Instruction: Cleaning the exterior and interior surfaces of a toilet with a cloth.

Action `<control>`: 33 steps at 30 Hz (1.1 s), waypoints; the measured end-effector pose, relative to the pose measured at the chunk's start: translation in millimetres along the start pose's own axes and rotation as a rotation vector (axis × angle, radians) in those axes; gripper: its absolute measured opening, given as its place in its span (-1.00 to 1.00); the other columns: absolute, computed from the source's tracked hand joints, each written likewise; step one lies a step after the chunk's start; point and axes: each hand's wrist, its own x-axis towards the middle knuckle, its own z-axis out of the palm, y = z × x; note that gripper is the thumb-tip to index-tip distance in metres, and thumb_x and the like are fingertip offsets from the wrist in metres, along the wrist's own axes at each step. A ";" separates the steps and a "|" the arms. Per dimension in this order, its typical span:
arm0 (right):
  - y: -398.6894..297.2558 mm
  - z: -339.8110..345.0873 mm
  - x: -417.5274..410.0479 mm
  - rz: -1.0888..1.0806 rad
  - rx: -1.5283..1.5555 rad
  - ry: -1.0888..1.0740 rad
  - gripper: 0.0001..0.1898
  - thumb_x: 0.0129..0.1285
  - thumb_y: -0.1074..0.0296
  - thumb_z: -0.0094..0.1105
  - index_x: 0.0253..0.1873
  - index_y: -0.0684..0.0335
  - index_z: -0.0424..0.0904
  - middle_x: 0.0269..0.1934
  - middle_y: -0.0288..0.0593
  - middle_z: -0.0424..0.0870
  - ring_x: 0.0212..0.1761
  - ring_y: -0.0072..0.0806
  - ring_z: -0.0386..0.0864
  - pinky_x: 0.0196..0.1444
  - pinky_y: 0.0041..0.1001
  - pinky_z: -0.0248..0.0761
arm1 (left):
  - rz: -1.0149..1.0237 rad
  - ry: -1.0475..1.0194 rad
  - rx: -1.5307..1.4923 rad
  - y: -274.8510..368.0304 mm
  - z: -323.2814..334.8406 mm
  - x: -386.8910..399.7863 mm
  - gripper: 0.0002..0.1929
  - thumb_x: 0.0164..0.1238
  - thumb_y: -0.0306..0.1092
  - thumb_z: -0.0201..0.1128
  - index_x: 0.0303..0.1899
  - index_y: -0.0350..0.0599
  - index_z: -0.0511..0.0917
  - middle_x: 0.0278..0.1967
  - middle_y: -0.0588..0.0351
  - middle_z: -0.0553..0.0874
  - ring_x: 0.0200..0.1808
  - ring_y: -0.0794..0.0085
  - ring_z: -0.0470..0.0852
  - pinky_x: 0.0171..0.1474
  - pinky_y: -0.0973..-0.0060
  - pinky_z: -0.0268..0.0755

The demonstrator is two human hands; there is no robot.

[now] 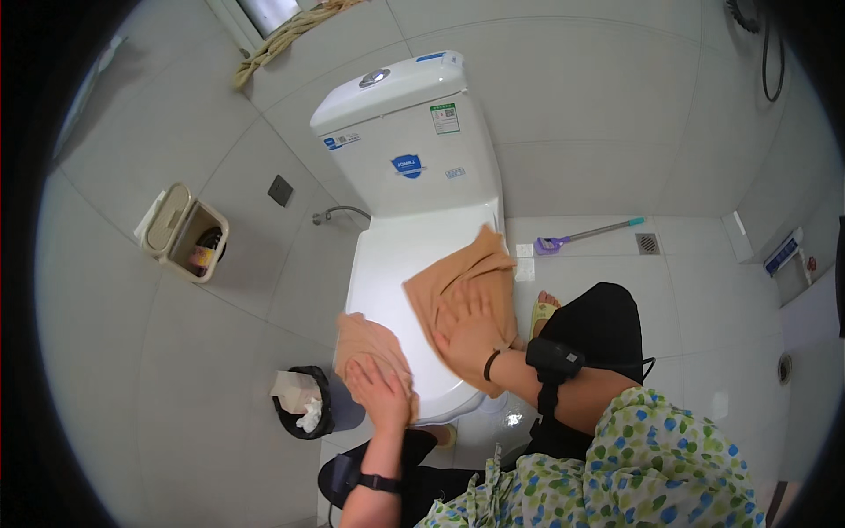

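Before me is a white toilet with its lid (396, 264) down and two separate cloths on it. My right hand (467, 323) presses flat on a brown cloth (429, 290), fingers spread and a little blurred. This cloth is creased and reaches over the lid's right edge. At the lid's front left, my left hand (379, 391) rests with its fingers laid over a lighter, pinkish-tan cloth (370, 336). That one is bunched and hangs past the left edge. A bare strip of lid shows between the cloths.
Behind the lid rises the cistern (416, 132). A bin (346, 409) with a black bag stands left, below an opened wall box (198, 241). On the floor at right lie a purple-headed brush (581, 234) and a drain grate (647, 243). A braided rope (290, 39) lies by the window.
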 end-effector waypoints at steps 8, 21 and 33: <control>-26.8 16.5 2.0 -0.480 0.072 -0.121 -0.36 0.27 -0.10 -0.14 0.36 0.12 0.34 0.45 0.03 0.13 0.52 -0.03 -0.09 0.50 -0.06 -0.36 | 0.075 -0.111 -0.054 47.2 -16.9 -32.1 -0.39 0.23 -0.41 -0.09 0.34 -0.45 0.12 0.44 -0.26 0.05 0.48 -0.09 -0.03 0.45 -0.05 -0.29; -43.8 70.4 137.8 -0.482 -0.047 -0.127 -0.39 0.30 -0.15 -0.22 0.39 -0.06 0.30 0.44 -0.06 0.19 0.51 -0.07 -0.02 0.49 -0.07 -0.28 | 0.141 -0.221 0.007 67.6 -13.7 8.5 -0.39 0.20 -0.28 0.04 0.26 -0.44 0.22 0.40 -0.39 0.06 0.45 -0.22 -0.02 0.43 -0.09 -0.25; 28.1 82.0 232.3 -0.093 0.018 -0.040 -0.46 0.32 -0.09 -0.24 0.31 -0.05 0.41 0.36 -0.09 0.34 0.45 -0.10 0.11 0.46 -0.07 -0.24 | 0.211 -0.282 -0.009 72.8 13.3 72.8 -0.37 0.30 -0.20 0.04 0.37 -0.24 0.19 0.44 -0.26 0.05 0.47 -0.14 -0.03 0.43 -0.09 -0.23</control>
